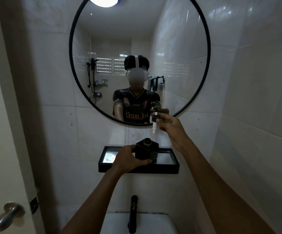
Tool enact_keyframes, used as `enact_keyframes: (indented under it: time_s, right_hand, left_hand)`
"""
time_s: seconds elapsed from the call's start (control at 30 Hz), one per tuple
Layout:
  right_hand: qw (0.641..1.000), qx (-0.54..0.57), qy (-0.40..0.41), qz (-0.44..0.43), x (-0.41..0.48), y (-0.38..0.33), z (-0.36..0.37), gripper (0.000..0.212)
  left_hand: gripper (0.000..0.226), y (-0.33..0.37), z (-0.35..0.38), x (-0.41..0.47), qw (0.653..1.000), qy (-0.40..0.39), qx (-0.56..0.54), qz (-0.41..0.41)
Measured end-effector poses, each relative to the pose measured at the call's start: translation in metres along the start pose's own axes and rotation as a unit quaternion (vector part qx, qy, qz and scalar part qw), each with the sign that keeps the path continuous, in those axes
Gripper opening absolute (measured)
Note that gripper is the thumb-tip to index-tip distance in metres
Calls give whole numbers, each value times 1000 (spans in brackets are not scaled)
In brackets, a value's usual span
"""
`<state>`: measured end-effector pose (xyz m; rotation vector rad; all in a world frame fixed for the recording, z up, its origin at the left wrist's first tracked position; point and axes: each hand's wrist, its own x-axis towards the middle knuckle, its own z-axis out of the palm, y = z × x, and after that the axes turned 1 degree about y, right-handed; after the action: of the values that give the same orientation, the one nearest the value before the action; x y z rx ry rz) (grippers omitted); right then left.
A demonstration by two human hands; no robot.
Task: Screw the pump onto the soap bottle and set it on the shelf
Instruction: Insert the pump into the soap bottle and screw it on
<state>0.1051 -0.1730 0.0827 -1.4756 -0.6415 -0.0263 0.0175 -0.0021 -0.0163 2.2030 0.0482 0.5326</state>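
A square black soap bottle (146, 149) with an open round neck is gripped from the left by my left hand (128, 159), just above the black wall shelf (169, 168). Up and to the right, my right hand (168, 123) holds the black pump (154, 118) by its collar. The pump's white tube points down, well above the bottle's neck and slightly right of it. Pump and bottle are apart.
A round black-framed mirror (71, 48) hangs above the shelf and reflects a person. Below are a black tap (133, 213) and a white basin (113, 223). A door with a metal knob (8, 215) stands at the left. Tiled walls close in on both sides.
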Motion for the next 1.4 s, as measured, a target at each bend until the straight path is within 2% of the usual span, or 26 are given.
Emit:
enact_keyframes:
  time_s: [0.2, 0.5, 0.63, 0.7, 0.83, 1.07, 1.17, 1.4]
  right_hand:
    - [999, 28, -14, 11, 1, 1, 8, 36]
    - [998, 23, -52, 25, 2, 16, 5, 35]
    - [997, 8, -71, 33, 1, 25, 3, 34]
    - [996, 1, -80, 41, 1, 29, 3, 35]
    - [995, 8, -82, 52, 0, 35, 2, 33]
    - [992, -9, -121, 40, 6, 38, -1, 38]
    - [991, -22, -126, 36, 3, 41, -1, 37]
    - [989, -46, -134, 52, -6, 50, -9, 37]
  left_hand:
    - [75, -7, -1, 2, 1000, -10, 0, 1]
    - [68, -8, -4, 2, 1000, -20, -10, 3]
    - [76, -12, -5, 5, 1000, -26, -7, -6]
    - [75, -15, -7, 8, 999, -46, -13, -16]
    - [59, -14, -21, 19, 991, -114, -57, -44]
    - [61, -10, -31, 33, 968, -204, -129, -74]
    - [50, -11, -31, 39, 959, -240, -125, -79]
    - [49, -16, -29, 49, 950, -275, -133, -71]
